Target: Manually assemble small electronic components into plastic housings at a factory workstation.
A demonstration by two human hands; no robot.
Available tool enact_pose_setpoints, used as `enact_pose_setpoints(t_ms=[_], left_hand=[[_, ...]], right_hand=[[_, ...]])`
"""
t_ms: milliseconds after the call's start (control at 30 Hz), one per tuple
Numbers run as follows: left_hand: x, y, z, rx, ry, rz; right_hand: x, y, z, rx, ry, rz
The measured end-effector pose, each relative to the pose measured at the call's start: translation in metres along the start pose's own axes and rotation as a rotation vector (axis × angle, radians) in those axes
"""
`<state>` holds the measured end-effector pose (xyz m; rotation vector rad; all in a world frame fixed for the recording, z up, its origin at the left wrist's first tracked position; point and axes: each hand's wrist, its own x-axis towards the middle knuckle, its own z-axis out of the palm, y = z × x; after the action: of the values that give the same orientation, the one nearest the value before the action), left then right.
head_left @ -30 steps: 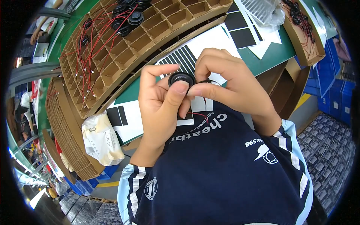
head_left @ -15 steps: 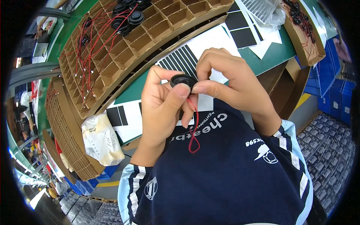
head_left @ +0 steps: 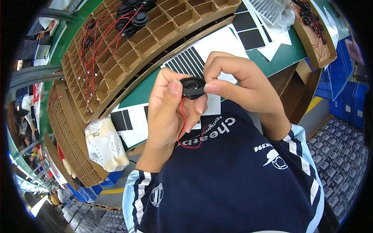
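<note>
A small round black speaker (head_left: 193, 87) is held up in front of my chest, tilted so that its ring-shaped rim and hollow middle show. My left hand (head_left: 164, 105) grips its left side between thumb and fingers, some of which are hidden behind it. On the right edge, the thumb and bent forefinger of my right hand (head_left: 243, 85) pinch the rim. From the speaker a thin red wire (head_left: 181, 124) hangs past my left fingers and loops in front of my dark shirt. Beyond the hands lies a white sheet with black strips (head_left: 182, 64).
A divided cardboard tray (head_left: 134, 73) with several wired black speakers (head_left: 140, 18) stands at the back left. Another cardboard box (head_left: 329, 56) with wired parts is at the far right. A white plastic-wrapped pack (head_left: 107, 145) sits left on the green table (head_left: 136, 95).
The speaker has been turned in my fingers, now showing its hollow side. My left thumb has shifted to its left edge, and the red wire has swung left.
</note>
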<state>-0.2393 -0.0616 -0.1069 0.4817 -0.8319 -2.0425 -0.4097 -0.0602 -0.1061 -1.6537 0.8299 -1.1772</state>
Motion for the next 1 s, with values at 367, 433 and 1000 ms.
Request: enact_pose_setpoints(t_ms=[367,433,1000], left_hand=[[-0.002,-0.006,0.007,-0.07,-0.146,0.039],[-0.003,-0.007,0.008,-0.075,-0.091,0.058],[-0.004,-0.009,0.004,-0.179,-0.186,0.147]], right_hand=[[-0.005,0.008,0.011,0.624,-0.049,0.096],[-0.005,0.01,0.013,0.709,-0.056,0.103],[-0.005,0.011,0.022,0.466,0.109,-0.158]])
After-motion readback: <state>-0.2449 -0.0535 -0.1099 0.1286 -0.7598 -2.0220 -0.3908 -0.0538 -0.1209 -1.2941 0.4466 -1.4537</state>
